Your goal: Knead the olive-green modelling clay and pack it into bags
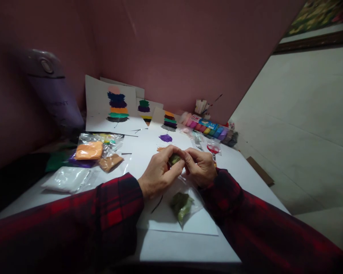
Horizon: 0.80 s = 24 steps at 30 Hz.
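Olive-green lump (175,159) in grip of left hand (160,172), grip of right hand (202,167) unclear, green material (181,205) in clear bag (197,203) nearby.

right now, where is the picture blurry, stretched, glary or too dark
In the head view, the purple bottle looks soft and leans, probably from wide-angle stretch; in the head view, glare glints off the orange packet; in the head view, the lower left sinks into darkness while the tabletop is brighter; in the head view, the hands look fairly clear.
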Motion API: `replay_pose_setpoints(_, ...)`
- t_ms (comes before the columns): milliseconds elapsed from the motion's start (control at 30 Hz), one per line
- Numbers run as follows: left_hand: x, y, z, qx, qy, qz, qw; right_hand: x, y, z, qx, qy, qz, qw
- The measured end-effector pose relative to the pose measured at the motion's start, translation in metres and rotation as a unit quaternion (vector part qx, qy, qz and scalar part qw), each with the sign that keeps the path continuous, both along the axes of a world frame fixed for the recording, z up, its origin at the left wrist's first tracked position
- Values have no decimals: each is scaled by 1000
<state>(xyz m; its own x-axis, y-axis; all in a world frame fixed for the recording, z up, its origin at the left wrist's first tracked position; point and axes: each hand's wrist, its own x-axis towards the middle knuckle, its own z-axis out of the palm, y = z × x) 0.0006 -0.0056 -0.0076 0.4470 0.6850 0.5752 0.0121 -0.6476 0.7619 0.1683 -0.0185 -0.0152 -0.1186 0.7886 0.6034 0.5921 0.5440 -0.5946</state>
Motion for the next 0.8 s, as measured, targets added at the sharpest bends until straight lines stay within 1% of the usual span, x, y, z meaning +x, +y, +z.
replay_pose_setpoints(200, 2, 2, -4, -21, -47, 16, 999, 1, 1, -2, -1, 12, -14, 1000)
replay_pose_setpoints(400, 3, 1, -2, -26, -5, 47, 999, 1, -1, -1, 8, 0, -20, 1000)
replay_pose_setpoints(633, 3, 4, -6, 0, 0, 17, 1000, 0, -1, 0, 4, -10, -31, 999)
replay_pose_setpoints(800, 2, 1, -3, 32, 33, 41, 998, 1, -1, -2, -1, -6, -36, 999)
